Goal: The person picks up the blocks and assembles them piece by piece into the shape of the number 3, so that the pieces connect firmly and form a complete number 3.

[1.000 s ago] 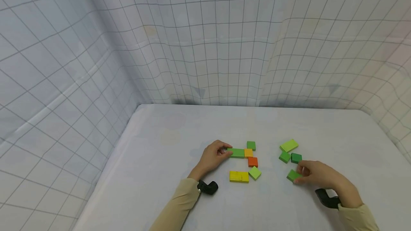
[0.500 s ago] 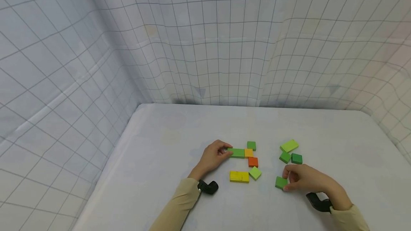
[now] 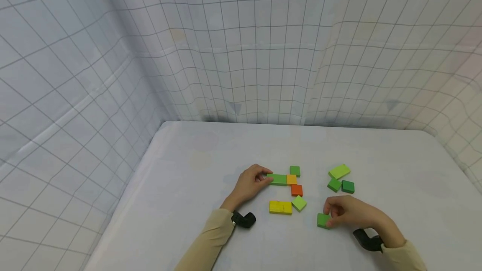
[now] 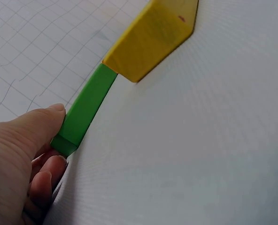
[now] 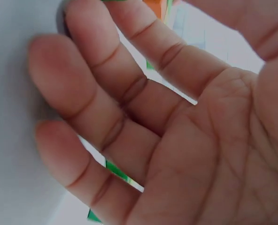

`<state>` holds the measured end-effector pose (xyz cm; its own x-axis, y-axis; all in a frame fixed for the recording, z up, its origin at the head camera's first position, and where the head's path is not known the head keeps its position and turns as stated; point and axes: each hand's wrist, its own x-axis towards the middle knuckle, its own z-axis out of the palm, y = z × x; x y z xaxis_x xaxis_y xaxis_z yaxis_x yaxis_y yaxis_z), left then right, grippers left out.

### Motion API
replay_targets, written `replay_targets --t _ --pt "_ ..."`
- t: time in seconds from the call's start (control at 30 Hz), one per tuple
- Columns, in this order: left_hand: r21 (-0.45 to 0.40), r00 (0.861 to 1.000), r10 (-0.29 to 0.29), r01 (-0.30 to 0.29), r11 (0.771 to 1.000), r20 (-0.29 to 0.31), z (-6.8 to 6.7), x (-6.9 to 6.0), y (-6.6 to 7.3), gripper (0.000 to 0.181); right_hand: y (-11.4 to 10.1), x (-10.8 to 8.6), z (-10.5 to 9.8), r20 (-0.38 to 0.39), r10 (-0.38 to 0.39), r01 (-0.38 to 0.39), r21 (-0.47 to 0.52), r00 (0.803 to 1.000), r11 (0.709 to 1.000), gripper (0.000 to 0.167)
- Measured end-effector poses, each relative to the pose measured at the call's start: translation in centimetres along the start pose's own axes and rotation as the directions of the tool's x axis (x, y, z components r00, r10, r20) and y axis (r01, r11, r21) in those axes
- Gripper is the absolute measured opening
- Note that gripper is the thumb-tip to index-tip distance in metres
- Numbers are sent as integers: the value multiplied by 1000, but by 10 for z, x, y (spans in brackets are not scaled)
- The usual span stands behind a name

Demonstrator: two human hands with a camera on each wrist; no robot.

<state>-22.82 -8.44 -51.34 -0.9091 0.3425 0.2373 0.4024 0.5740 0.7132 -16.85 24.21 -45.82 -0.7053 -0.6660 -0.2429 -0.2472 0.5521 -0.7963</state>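
The right hand (image 3: 351, 211), closed to a pinch, holds a green square (image 3: 322, 221) that has just moved left and toward the person, away from the dark green square (image 3: 348, 187) beyond that hand and nearer the lime square (image 3: 299, 203) to its left; this seems the piece in work. The left hand (image 3: 248, 185) pinches the near end of a green bar (image 3: 279, 180), an orange square (image 3: 291, 180) touching its far end.

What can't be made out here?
Head view: part of the small green block, behind the right hand.
Left wrist view: the far end of the yellow block, cut off by the top edge.
Right wrist view: most of the orange piece, cut off by the top edge and hidden by the fingers.
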Motion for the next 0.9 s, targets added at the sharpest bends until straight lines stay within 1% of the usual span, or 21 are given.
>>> replay_targets --t 0.2,0.3,0.37,0.5,0.63,0.77,0.9 --pt "-1 1000 11 -11 1000 -1 1 0 -2 24 -7 2 7 59 -31 30 18 998 999 17" --pt "0 1000 12 -12 1000 -1 1 0 -2 24 -9 3 8 78 -43 43 9 996 999 16" --pt "3 1000 12 -12 1000 -2 1 0 -1 24 -10 3 8 75 -49 50 -11 996 999 17" --pt "3 1000 10 -10 1000 -3 1 0 -1 24 -11 3 8 45 -38 40 -42 998 998 21" --pt "1 1000 6 -6 1000 -2 1 0 -1 23 -12 5 10 41 -31 33 -28 999 999 20" --pt "5 1000 0 0 1000 -1 1 1 -1 23 -14 10 17 42 -43 46 -51 998 998 19" --pt "8 1000 -7 7 1000 2 0 1 1 23 -22 16 27 30 -51 54 -92 998 994 19"
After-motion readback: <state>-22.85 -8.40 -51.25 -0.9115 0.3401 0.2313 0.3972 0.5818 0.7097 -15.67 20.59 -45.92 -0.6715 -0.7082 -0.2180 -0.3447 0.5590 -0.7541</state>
